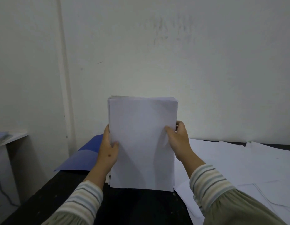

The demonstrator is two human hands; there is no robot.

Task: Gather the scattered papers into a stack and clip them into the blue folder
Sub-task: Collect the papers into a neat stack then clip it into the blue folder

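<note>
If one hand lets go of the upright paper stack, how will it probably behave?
The paper stack would probably sag and fan out: its top edges already look uneven. Left hand and right hand grip opposite sides, so loose sheets likely slide onto the black table.

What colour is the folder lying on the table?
Blue. The folder shows best in the head view, left of the paper stack.

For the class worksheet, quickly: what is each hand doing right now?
Left hand: grips the paper stack at its left edge.
Right hand: grips the same stack at its right edge.
</note>
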